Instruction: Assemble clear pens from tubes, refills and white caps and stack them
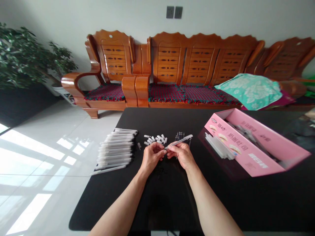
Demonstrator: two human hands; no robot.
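Observation:
My right hand (181,153) is closed around a clear pen barrel (180,140) that slants up to the right over the black table (162,203). My left hand (152,154) meets it at the barrel's lower end, fingers pinched together on something too small to make out. Just beyond the hands lie several small white caps (155,139) and a few dark pen refills (179,135). To the left lies a neat stack of assembled pens (115,149).
A pink cardboard box (261,154) lies open at the right, with a bundle of clear barrels (220,147) against its near wall. Behind the table stand wooden benches (197,62) with red cushions and a teal cloth (251,89). A plant (22,55) is at the far left.

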